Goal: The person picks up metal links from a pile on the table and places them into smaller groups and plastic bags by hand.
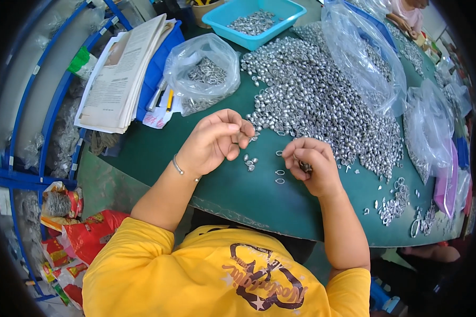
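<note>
Yellow printed shirt nearest, drawn up to the edge of a green table. Beyond, hand work with small rings out of a broad grey heap. Step in hand, by judgement: handling parts singly and setting them out on bare tabletop. Next move probably calls for a fine pinch on one part and a light set-down, without nudging neighbours.

Left hand: raised, fingers curled, thumb close to forefinger. Cannot tell whether pinching anything. Fingertips just beside the near edge of the heap.

Right hand: curled closely around dark metal pieces, mostly hidden by the fingers. One ring at its fingertips; cannot tell whether pinched or lying loose.

Rings: two more flat on the table, in rough line with that one, toward the shirt, between both hands but nearer the right. Thin, oval, hollow, silvery. Just to their left, a small cluster of shiny rounded parts, near the left hand.

Heap: straight ahead, glinting, jumbled, with hollow ovals and rounded bits; too fine to count. Past the left hand, a clear bag with more metal parts; farther off, a blue basin, also holding some.
</note>
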The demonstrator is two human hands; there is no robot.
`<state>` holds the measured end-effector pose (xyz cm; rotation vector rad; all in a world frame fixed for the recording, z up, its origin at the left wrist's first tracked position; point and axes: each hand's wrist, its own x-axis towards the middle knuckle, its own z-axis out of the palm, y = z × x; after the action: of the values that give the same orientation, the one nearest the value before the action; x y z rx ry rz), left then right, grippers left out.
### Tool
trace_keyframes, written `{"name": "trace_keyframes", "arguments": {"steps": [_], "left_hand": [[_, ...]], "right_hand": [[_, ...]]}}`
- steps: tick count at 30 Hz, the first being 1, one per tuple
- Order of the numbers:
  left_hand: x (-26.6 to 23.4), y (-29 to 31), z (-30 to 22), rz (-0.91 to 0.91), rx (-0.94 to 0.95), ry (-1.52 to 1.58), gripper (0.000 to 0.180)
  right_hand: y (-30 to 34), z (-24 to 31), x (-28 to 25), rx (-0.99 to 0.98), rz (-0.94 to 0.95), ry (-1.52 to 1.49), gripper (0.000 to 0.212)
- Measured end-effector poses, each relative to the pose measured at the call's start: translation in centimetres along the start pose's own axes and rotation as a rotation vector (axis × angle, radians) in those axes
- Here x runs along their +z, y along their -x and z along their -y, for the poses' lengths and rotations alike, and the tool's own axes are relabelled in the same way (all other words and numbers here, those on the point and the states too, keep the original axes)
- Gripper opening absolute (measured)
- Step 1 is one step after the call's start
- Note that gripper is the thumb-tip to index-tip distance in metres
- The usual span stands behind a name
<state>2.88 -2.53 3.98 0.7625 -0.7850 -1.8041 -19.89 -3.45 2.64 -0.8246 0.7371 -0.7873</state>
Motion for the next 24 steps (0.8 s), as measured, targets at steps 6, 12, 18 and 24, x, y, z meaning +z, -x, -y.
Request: {"name": "trace_keyframes", "arguments": {"steps": [6,12,18,24], "left_hand": [[-0.8,0.9,-0.1,-0.022,0.203,-1.068,0.006],[-1.2,1.5,2.4,0.111,0.402,-1.447,0.016],[-0.5,1.2,2.1,0.070,0.310,-1.216,0.009],[-1.9,0.8,2.0,0.022,-0.059,0.033,0.009]], "right_hand": [[-1.0,-2.6,2.9,-0.546,-0.039,1.354,0.013],[-1.2,-2.7,2.0,-0.511,-0.047,1.228,0.014],[-0.3,-0.5,0.0,-0.095,0.077,0.251,0.017],[-0.6,-0.7,-0.9,-0.100,0.291,-0.339,0.018]]}}
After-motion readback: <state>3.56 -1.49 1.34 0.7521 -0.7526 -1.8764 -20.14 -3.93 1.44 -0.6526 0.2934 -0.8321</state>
